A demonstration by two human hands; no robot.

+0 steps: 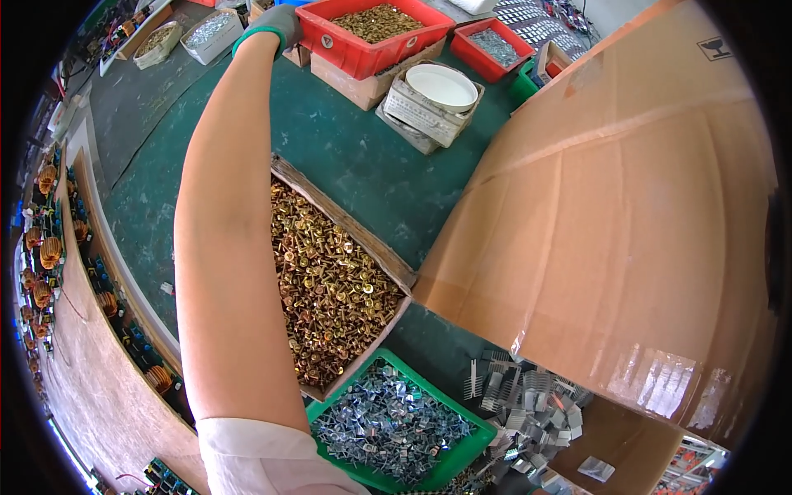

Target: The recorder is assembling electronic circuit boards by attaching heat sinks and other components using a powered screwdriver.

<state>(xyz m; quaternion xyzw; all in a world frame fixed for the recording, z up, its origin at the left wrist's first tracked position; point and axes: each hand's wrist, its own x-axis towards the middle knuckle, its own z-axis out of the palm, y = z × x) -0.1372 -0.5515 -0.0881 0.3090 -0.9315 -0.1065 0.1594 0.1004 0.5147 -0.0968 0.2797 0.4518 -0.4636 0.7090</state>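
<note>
My left arm, in a rolled white sleeve, stretches across the bench to the far side. My left hand [283, 25], in a grey glove with a green cuff, is closed on the left end of a red plastic bin [363, 51]; its fingertips are partly hidden. Small brass-coloured screws [375, 22] fill that bin, which rests on a cardboard box [351, 86]. Under my forearm lies a shallow box [351, 227] of gold-coloured screws, its left side covered by the arm. My right hand is not in view.
A green tray [483, 436] of small silvery metal pieces stands near, beside finned heatsinks [528, 404]. A large cardboard carton [610, 223] blocks the right. A white round lid [441, 87] sits on stacked boxes. Circuit boards with copper coils [51, 252] line the left.
</note>
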